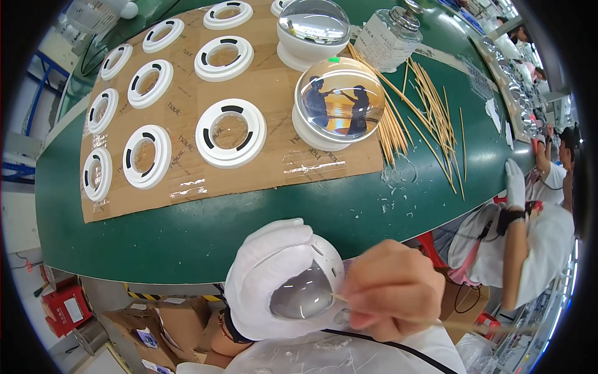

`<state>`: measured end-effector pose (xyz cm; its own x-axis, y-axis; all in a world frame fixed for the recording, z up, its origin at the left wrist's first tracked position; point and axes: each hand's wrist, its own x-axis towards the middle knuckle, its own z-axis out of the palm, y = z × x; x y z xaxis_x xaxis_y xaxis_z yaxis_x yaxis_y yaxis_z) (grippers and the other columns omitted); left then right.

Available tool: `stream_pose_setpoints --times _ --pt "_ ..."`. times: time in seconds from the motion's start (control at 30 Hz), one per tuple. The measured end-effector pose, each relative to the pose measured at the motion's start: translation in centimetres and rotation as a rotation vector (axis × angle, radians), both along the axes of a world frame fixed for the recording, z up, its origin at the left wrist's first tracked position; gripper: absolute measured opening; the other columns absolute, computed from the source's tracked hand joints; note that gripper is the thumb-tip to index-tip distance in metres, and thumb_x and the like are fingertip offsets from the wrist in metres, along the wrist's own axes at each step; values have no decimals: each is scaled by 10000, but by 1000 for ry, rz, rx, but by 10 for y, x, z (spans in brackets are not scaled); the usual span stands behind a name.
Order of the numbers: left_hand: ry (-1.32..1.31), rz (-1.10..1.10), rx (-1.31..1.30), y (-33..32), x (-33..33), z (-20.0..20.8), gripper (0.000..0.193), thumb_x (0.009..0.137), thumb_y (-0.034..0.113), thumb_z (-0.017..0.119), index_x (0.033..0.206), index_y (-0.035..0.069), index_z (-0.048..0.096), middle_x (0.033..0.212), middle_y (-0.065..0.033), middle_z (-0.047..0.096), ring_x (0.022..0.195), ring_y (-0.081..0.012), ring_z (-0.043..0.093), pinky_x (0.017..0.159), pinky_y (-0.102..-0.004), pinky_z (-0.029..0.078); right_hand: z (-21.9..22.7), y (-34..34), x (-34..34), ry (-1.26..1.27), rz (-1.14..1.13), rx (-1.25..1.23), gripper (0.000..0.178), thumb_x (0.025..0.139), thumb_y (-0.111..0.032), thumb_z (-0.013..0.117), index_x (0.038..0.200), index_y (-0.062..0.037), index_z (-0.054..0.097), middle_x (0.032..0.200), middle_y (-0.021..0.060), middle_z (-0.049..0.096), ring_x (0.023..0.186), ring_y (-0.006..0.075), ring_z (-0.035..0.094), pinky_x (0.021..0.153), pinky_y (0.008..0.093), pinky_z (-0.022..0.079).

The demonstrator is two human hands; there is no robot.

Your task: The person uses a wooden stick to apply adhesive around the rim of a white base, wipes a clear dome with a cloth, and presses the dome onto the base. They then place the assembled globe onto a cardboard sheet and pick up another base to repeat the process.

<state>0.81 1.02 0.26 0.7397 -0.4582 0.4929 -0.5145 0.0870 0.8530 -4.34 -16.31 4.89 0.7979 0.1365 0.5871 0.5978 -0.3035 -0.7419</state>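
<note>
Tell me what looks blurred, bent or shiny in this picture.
Head view: the right grip and its thin stick look blurred; the green table looks bent along its near edge; small bright reflections sit on the glossy globe in the left grip.

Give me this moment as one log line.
left hand: holds glass globe | right hand: pinches thin stick, tip near globe | table: white rings on cardboard, loose sticks

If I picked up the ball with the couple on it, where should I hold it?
Probably by the white base, from the front left: it juts out under the smooth, round ball, while sticks crowd the right side.
</note>
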Motion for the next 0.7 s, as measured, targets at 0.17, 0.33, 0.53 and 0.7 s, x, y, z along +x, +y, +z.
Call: stream_pose_setpoints --times 0.17,0.33,0.53,0.7 --pt "26 -7 17 -1 -2 1 739 535 163 888 1163 24 524 1137 -193 566 995 -367 594 852 -443 503 -9 12 1 93 -131 228 266 720 -5 708 936 4 553 767 118 594 604 206 578 515 267 464" --pt "-7 44 12 -8 -2 5 702 547 107 864 1151 26 515 1108 -171 577 941 -326 603 847 -436 509 -11 20 11 89 -220 223 223 851 -151 673 919 -26 501 724 99 572 572 162 550 493 239 443" --pt "-2 67 18 -10 -1 6 691 532 76 853 1134 36 514 1065 -146 593 903 -295 605 836 -425 516 -15 20 11 47 -228 304 202 864 -147 659 890 -32 495 715 95 565 546 157 535 481 243 438" --pt "-8 78 5 -11 0 5 702 522 78 856 1135 36 516 1051 -143 598 909 -300 607 830 -426 515 -16 18 12 82 -116 377 163 872 -106 642 876 -35 494 717 98 563 541 159 521 486 247 441"
